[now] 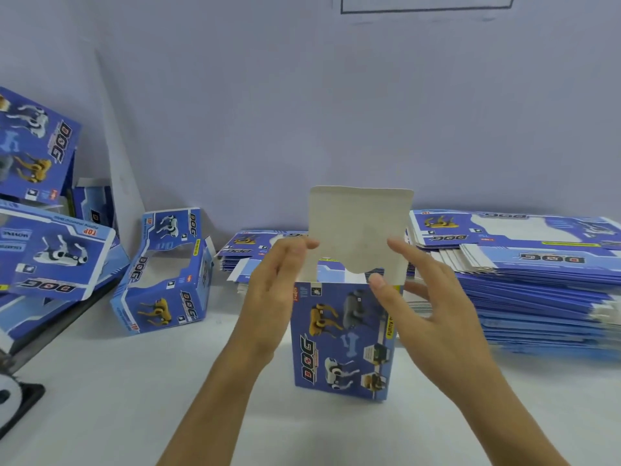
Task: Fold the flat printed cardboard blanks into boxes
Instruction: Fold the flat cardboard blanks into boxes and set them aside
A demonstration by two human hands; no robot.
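Note:
A blue printed box with robot dogs and the word DOG stands upright on the white table in the middle. Its plain grey top flap sticks straight up. My left hand grips the box's upper left edge, fingertips at the flap's left side. My right hand holds the upper right corner, thumb on the front panel and fingers touching the flap's right side. Flat blanks lie in a tall stack at the right and in a lower stack behind the box.
A folded box with a window cutout lies tilted left of centre. More folded boxes are piled at the far left against the wall. A dark stand sits at the left edge. The pale wall rises close behind.

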